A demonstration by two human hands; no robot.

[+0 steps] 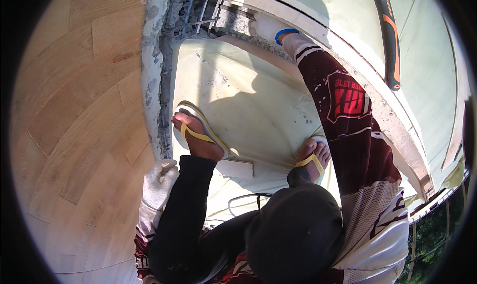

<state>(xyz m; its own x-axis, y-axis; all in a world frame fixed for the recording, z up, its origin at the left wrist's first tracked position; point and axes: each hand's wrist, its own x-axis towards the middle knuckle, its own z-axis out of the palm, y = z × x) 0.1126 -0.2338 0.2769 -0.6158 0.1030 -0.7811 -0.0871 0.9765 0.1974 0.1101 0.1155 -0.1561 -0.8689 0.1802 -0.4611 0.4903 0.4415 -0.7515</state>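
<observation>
My right hand [268, 28], in a white glove with a blue cuff, reaches into a broken concrete channel [232, 20] at the top. It rests among rubble beside exposed rebar [202, 17]. Glare blends the glove with pale concrete, so its fingers and anything under them cannot be made out. By my left knee, at the edge of the wood floor, my left hand [160, 180] in a white glove is closed, fingers curled, with no object visible in it.
Pale sheeting [238, 100] lies under my sandalled feet, with a small flat offcut [235, 168] between them. Wood plank flooring [84, 135] spreads to the left behind a rough concrete edge [151, 75]. A black-and-orange tool handle [391, 40] lies beyond the raised ledge [343, 40].
</observation>
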